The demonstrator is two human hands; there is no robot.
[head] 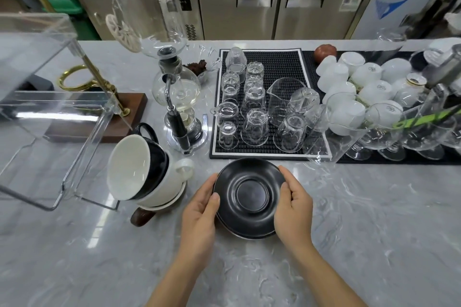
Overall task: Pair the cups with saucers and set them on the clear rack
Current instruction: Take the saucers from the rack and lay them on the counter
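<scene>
Two of your hands, left hand [199, 209] and right hand [294, 207], have fingers grasping the black saucers [249, 194], while cups [139, 169] wait unpaired and the clear rack [50, 107] holds nothing.

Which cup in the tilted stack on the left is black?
The middle cup, nested between the white top cup and the white handled bottom cup.

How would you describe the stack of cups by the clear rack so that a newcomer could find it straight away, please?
Start at the clear rack on the left of the marble counter. Just right of its near corner, left of the black saucers held by both hands, stands the cup stack. Unlike the upside-down white cups far right, it leans, mixing white and black cups on a white saucer.
</scene>
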